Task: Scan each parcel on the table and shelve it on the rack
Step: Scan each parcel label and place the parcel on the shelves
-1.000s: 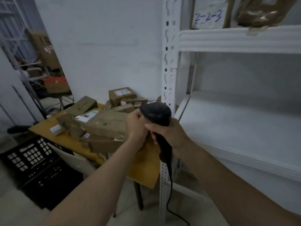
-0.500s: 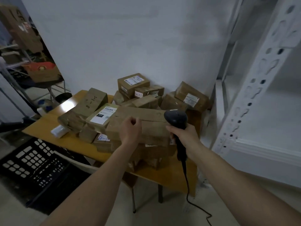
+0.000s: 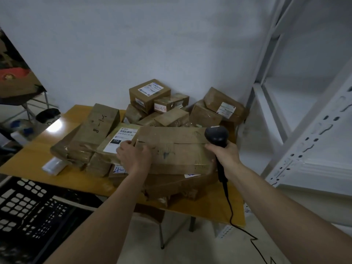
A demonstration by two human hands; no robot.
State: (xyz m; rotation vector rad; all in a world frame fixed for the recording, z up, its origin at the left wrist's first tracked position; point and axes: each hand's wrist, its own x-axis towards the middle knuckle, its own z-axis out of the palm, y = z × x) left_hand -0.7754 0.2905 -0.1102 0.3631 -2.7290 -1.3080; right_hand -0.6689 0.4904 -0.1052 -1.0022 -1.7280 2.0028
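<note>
Left hand: the left hand (image 3: 134, 157) rests on the left end of the large flat parcel (image 3: 177, 149), fingers curled over its upper left corner and gripping the edge.
Right hand: the right hand (image 3: 225, 155) is clamped around the handle of the black barcode scanner (image 3: 217, 137), fingers wrapped fully round it.
Scanner: upright, head above the hand, just beside the right end of the large flat parcel; its black cable (image 3: 231, 210) hangs down past the table edge to the floor.
Large flat parcel: lies on top of the pile of brown cardboard parcels (image 3: 152, 103), near the front of the wooden table (image 3: 38, 164).
Labelled parcel: a parcel with a white shipping label (image 3: 122, 140) lies just left of the left hand.
Rack: the white metal rack (image 3: 312, 145) stands to the right of the table.
Crate: a black plastic crate (image 3: 28, 206) sits on the floor at lower left.
</note>
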